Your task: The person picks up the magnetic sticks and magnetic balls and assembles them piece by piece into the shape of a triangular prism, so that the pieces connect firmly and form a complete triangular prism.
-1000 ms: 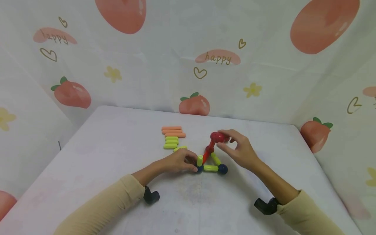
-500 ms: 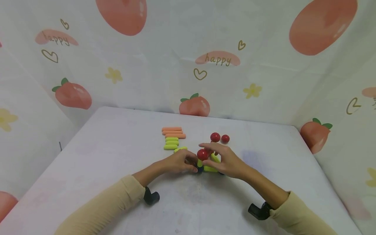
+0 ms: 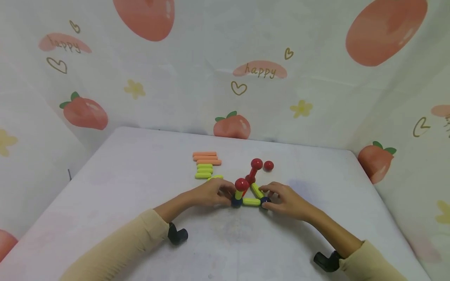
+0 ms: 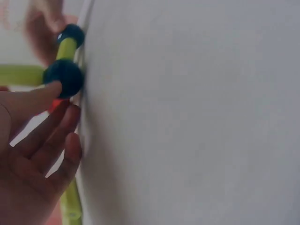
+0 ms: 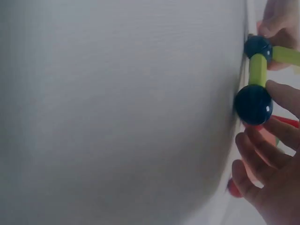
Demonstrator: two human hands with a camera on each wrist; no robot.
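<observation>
A triangle of rods and balls lies on the table. A yellow-green rod (image 3: pixel 251 201) joins a left dark blue ball (image 3: pixel 237 201) to a right dark blue ball (image 3: pixel 266 200). Its far corner is a red ball (image 3: pixel 250 179), from which an upright red rod (image 3: pixel 253 172) rises to another red ball (image 3: pixel 257 164). Over the left blue ball stands a short yellow-green rod (image 3: pixel 238 194) topped by a shiny red ball (image 3: pixel 241 184). My left hand (image 3: pixel 211 192) holds the left blue ball between thumb and fingers. With thumb and fingertips, my right hand (image 3: pixel 286 201) pinches the right blue ball.
A loose red ball (image 3: pixel 268 166) lies behind the structure, to the right. Several orange rods (image 3: pixel 207 158) and yellow-green rods (image 3: pixel 204 170) lie in rows at the back left. One more yellow-green rod (image 3: pixel 215 177) is partly behind my left hand. A patterned cloth (image 3: pixel 183 97) hangs behind the table.
My right hand brought a red ball from the back onto the upright yellow-green rod, let it go, and moved to the right blue ball. My left hand stayed at the left blue ball.
</observation>
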